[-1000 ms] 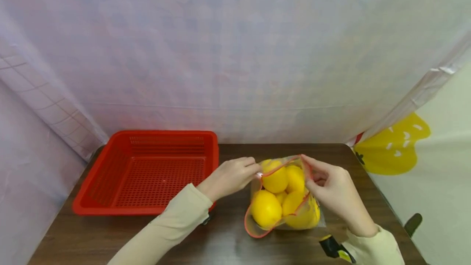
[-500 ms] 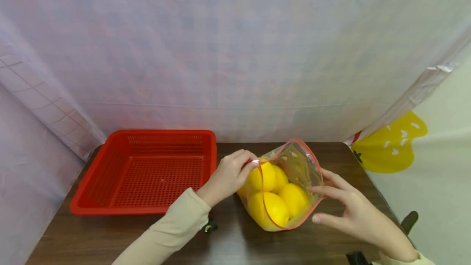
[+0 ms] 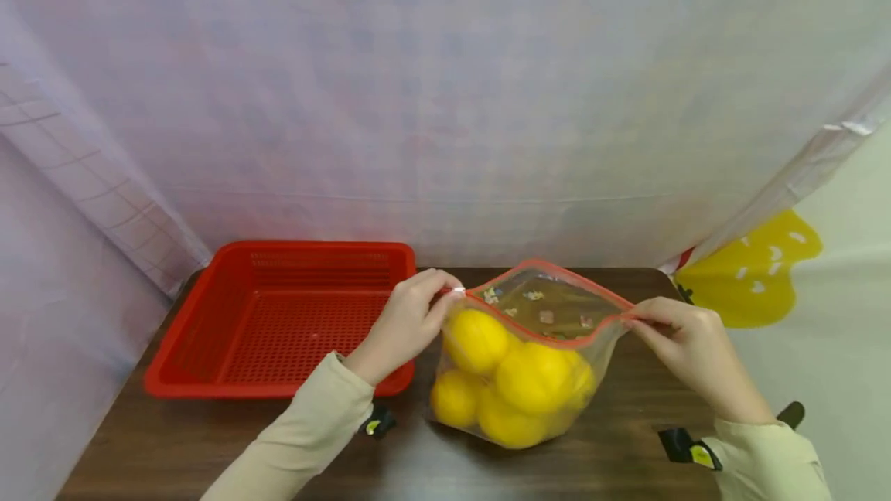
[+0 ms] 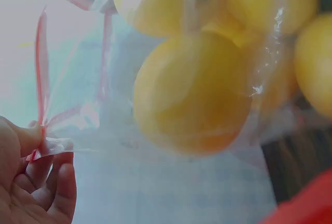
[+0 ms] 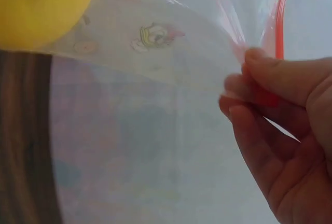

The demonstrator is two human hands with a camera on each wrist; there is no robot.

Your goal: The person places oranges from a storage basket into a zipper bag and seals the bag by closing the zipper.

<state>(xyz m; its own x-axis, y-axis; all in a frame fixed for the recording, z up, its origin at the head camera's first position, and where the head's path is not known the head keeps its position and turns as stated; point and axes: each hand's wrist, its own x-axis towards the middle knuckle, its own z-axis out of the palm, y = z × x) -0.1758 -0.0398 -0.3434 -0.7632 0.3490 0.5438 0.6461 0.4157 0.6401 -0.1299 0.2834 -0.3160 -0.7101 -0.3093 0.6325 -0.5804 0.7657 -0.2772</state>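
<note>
A clear zip bag [image 3: 605, 342] with a red zip edge stands upright on the table, its mouth parted. Inside sit several round yellow fruits [image 3: 532, 377]; one shows a small green mark in the right wrist view. My left hand [image 3: 411, 323] pinches the bag's left top corner by a white slider [image 3: 458, 290]. At the opposite corner, my right hand [image 3: 689, 346] pinches the red edge between thumb and fingers. Small cartoon prints show on the bag's back wall, and a duck print [image 5: 154, 35] appears up close in the right wrist view.
A red plastic basket [image 3: 281, 390] with a slotted floor stands to the left, behind my left forearm. The brown wooden table [image 3: 431, 478] ends at a pale curtain [image 3: 445, 138] along the back. A yellow printed shape [image 3: 752, 277] hangs at the right.
My right hand has let go of the bag's rim, drawn back, then pinched its right corner. The bag's mouth has stretched wide and the bag stands upright. My left hand keeps its corner.
</note>
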